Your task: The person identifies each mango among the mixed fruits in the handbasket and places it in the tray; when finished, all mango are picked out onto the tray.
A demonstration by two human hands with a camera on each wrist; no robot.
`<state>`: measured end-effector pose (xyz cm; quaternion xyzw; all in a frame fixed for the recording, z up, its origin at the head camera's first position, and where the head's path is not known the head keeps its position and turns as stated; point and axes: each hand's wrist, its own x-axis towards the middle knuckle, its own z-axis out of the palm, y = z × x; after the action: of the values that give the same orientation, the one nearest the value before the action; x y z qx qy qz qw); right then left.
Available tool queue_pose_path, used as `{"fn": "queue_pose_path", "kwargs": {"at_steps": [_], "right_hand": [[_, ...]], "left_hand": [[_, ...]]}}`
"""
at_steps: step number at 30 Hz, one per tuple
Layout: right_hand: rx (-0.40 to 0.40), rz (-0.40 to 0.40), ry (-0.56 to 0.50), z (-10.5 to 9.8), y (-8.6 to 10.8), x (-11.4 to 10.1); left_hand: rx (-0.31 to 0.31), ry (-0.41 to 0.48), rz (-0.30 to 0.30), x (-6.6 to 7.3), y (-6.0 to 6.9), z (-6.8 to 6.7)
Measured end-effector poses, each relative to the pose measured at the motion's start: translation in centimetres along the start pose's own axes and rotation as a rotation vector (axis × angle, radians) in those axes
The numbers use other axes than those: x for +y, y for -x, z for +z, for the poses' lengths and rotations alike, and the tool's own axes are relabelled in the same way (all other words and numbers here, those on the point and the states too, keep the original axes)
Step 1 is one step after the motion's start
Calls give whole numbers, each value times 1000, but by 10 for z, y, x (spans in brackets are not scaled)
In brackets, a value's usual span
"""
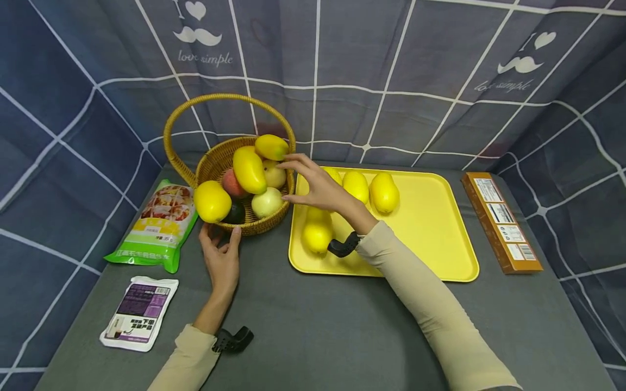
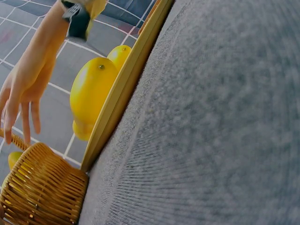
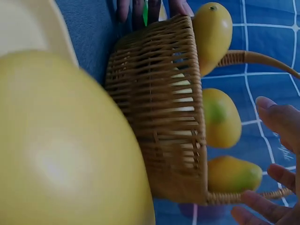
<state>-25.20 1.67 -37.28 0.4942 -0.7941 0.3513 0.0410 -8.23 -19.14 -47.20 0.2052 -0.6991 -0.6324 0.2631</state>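
Note:
A wicker basket (image 1: 264, 224) with a tall handle holds mangoes (image 1: 249, 169), a pinkish peach (image 1: 232, 183), a pale green round fruit (image 1: 267, 203), a dark fruit (image 1: 236, 212) and a yellow lemon (image 1: 212, 201) at its front left. My left hand (image 1: 221, 263) touches the basket's near outer side, thumb and fingers spread; part of the fingers is hidden beneath the lemon and rim. Above the right rim is my right hand (image 1: 315, 184), fingers apart and holding nothing. In the right wrist view its fingers (image 3: 276, 119) are close to a mango (image 3: 234, 175).
Right of the basket a yellow tray (image 1: 430, 233) carries several lemons (image 1: 385, 193). A brown box (image 1: 501, 222) lies beyond the tray's right edge. A green food bag (image 1: 158, 225) and a white-and-purple pouch (image 1: 140, 313) lie on the left. Grid-patterned cloth (image 1: 352, 70) encloses the back and sides.

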Motion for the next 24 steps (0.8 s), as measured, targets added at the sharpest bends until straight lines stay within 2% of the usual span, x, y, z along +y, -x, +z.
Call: {"fn": "queue_pose_path", "kwargs": {"at_steps": [5, 12, 24], "right_hand": [[-47, -21, -19, 14, -20, -2], [-118, 13, 16, 28, -42, -3], [-187, 33, -24, 39, -60, 2]], "left_hand": [[0, 4, 4, -1, 0, 1], [2, 4, 0, -1, 1, 2], [-1, 25, 2, 1, 1, 1]]}}
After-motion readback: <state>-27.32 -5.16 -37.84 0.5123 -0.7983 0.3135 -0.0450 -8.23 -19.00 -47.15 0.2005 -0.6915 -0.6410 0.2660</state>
